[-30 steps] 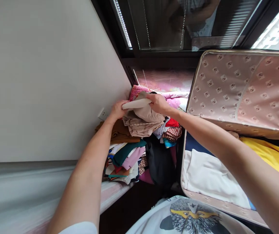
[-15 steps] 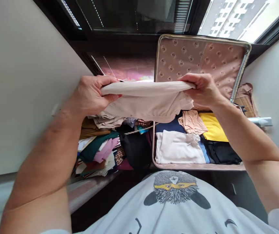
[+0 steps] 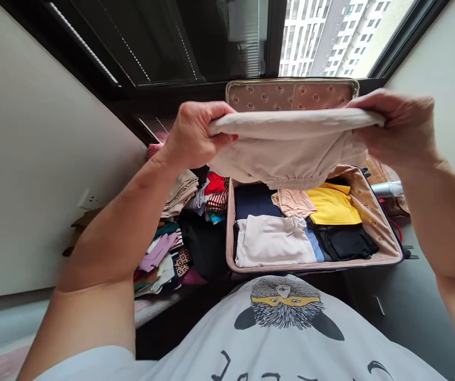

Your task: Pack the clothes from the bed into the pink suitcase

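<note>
A pale cream garment point(image 3: 291, 143) with a gathered elastic edge is stretched in the air between my two hands; its exact kind I cannot tell. My left hand point(image 3: 197, 132) pinches one end of its folded upper edge, and my right hand point(image 3: 404, 127) grips the other end. Below it lies an open suitcase point(image 3: 275, 269) with pink patterned lining. Inside are a folded white garment point(image 3: 277, 241), a navy one point(image 3: 255, 201), a peach one point(image 3: 294, 202), a yellow one point(image 3: 334, 205) and a black one point(image 3: 342, 241).
Left of the suitcase, piles of folded clothes point(image 3: 158, 251) sit beside a black cloth or bag point(image 3: 199, 246). The suitcase lid point(image 3: 291, 95) leans upright against the dark window frame point(image 3: 275, 42). White walls stand at both sides, with a socket point(image 3: 90, 200) on the left one.
Both hands have shifted right in view and slightly up, with the garment still stretched between them. The view has turned, so more of the suitcase's right side shows.
</note>
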Demonstrator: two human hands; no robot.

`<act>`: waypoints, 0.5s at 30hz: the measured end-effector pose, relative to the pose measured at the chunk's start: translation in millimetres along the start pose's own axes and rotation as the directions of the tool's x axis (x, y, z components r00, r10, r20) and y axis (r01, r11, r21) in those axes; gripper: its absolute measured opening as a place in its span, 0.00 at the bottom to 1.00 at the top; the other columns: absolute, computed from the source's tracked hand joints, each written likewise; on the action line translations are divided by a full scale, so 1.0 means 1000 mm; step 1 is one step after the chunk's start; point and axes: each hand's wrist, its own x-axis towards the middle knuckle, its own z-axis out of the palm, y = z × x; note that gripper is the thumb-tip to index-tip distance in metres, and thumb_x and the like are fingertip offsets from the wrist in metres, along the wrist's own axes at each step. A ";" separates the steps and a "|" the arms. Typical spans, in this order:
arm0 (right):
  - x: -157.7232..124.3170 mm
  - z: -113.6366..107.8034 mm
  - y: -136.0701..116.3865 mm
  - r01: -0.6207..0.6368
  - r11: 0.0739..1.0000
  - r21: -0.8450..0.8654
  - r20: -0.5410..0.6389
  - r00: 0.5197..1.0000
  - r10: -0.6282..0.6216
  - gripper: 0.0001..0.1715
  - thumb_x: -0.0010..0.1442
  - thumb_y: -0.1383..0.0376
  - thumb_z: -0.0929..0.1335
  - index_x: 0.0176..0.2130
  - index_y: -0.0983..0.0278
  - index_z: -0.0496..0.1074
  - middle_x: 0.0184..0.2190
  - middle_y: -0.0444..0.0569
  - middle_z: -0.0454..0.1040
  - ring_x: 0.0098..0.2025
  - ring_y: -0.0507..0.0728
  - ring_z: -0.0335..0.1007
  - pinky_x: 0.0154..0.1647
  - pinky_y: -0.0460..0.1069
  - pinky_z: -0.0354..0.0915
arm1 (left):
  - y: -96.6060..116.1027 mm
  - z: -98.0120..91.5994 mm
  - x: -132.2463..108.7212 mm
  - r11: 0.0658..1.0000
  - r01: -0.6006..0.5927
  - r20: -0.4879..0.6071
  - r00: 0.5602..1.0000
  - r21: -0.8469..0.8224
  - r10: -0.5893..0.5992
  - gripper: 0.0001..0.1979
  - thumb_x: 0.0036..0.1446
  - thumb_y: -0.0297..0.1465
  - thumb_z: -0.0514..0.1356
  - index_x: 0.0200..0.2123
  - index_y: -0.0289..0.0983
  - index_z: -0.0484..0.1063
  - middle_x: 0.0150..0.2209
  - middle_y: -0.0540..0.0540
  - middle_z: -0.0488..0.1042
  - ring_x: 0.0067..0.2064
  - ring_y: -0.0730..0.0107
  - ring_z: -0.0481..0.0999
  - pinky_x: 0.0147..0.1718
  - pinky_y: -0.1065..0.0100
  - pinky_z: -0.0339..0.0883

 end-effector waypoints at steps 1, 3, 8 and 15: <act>-0.010 0.000 0.003 -0.005 1.000 0.016 0.019 1.000 0.004 0.16 0.56 0.70 0.69 0.41 0.57 0.84 0.34 0.43 0.81 0.36 0.55 0.76 0.34 0.50 0.67 | -0.001 0.008 -0.003 0.999 -0.015 0.017 1.000 -0.050 0.016 0.20 0.60 0.40 0.60 0.44 0.28 0.78 0.33 0.54 0.72 0.40 0.70 0.77 0.45 0.64 0.70; -0.030 0.003 0.009 -0.029 0.997 0.071 0.086 0.996 0.022 0.16 0.54 0.72 0.69 0.40 0.60 0.83 0.31 0.45 0.79 0.31 0.54 0.72 0.30 0.49 0.65 | -0.008 0.023 -0.010 0.987 -0.036 0.072 0.996 -0.154 0.048 0.16 0.57 0.38 0.63 0.40 0.31 0.79 0.32 0.52 0.74 0.36 0.73 0.74 0.40 0.70 0.68; -0.071 0.028 0.038 -0.235 0.947 0.218 0.317 0.935 0.159 0.18 0.49 0.71 0.67 0.40 0.65 0.81 0.32 0.45 0.78 0.33 0.53 0.72 0.33 0.46 0.66 | -0.049 0.060 -0.023 0.950 0.145 0.385 0.922 -0.275 -0.029 0.15 0.52 0.40 0.66 0.38 0.35 0.80 0.31 0.51 0.74 0.33 0.72 0.71 0.31 0.73 0.64; -0.097 0.145 0.153 -0.574 0.818 -0.044 0.545 0.672 0.501 0.27 0.50 0.71 0.63 0.48 0.69 0.80 0.37 0.49 0.81 0.39 0.55 0.75 0.42 0.48 0.71 | -0.148 0.181 -0.009 0.904 0.427 0.638 0.706 -0.036 -0.308 0.18 0.49 0.31 0.65 0.44 0.31 0.79 0.40 0.44 0.79 0.43 0.57 0.79 0.44 0.65 0.73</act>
